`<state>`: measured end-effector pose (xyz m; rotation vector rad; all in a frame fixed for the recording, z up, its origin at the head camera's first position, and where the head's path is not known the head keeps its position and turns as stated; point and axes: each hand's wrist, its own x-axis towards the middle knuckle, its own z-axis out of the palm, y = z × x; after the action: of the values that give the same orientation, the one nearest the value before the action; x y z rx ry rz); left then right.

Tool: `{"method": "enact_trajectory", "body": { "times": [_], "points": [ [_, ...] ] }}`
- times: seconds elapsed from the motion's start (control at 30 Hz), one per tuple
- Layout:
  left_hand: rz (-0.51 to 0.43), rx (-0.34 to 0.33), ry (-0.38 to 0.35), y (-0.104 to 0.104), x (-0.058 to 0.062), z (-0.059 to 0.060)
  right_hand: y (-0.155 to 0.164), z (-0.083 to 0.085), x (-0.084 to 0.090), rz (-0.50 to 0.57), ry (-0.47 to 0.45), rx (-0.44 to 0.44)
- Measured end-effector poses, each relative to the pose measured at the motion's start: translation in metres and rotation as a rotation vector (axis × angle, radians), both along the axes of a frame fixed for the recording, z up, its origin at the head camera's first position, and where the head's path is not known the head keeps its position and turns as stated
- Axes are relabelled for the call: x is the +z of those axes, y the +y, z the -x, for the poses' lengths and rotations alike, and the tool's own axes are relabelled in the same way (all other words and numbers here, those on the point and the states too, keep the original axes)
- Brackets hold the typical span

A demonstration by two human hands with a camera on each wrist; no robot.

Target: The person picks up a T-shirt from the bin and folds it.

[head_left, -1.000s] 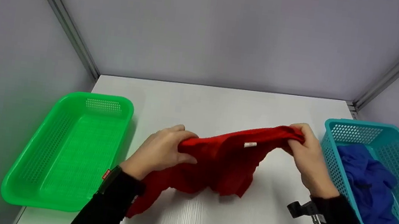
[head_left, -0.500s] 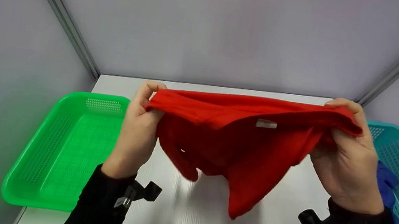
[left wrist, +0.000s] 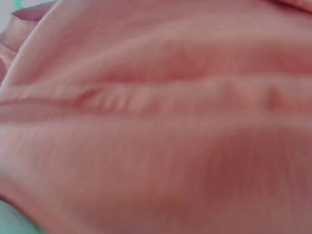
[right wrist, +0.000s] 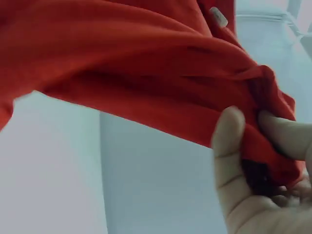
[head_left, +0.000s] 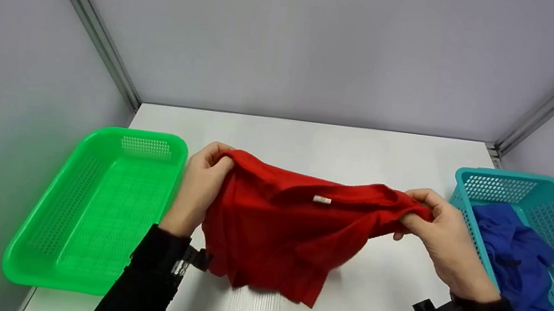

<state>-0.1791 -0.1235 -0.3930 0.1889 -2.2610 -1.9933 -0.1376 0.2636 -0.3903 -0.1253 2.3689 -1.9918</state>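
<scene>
A red garment (head_left: pixel 278 230) with a small white label (head_left: pixel 322 199) hangs between both hands over the white table. My left hand (head_left: pixel 201 183) pinches its upper left edge between thumb and fingers. At the upper right edge my right hand (head_left: pixel 445 239) grips a bunched part of the cloth. In the left wrist view the cloth (left wrist: pixel 156 146) fills nearly everything and hides the left hand. The right wrist view shows the right hand's fingers (right wrist: pixel 229 151) curled about the garment's corner, with the red fabric (right wrist: pixel 146 73) stretching away from them.
On the left of the white table (head_left: pixel 310 144) stands a green basket (head_left: pixel 114 209) with nothing seen in it. A turquoise basket (head_left: pixel 536 181) at the right holds a crumpled blue garment (head_left: pixel 514 262). Grey walls enclose the table at the back and sides.
My left hand shifted its hold to the garment's left edge. Both hands lifted and spread the cloth, then lowered it toward the table, the right hand coming back inward.
</scene>
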Motion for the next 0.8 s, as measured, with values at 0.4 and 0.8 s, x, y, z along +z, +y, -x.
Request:
{"method": "enact_trajectory", "body": {
  "times": [0.4, 0.8],
  "points": [
    [0.49, 0.08, 0.225, 0.026, 0.01, 0.048, 0.019, 0.022, -0.004, 0.007, 0.043, -0.118],
    [0.035, -0.382, 0.136, 0.063, 0.016, 0.095, 0.033, 0.068, -0.022, 0.559, -0.022, -0.066]
  ]
}}
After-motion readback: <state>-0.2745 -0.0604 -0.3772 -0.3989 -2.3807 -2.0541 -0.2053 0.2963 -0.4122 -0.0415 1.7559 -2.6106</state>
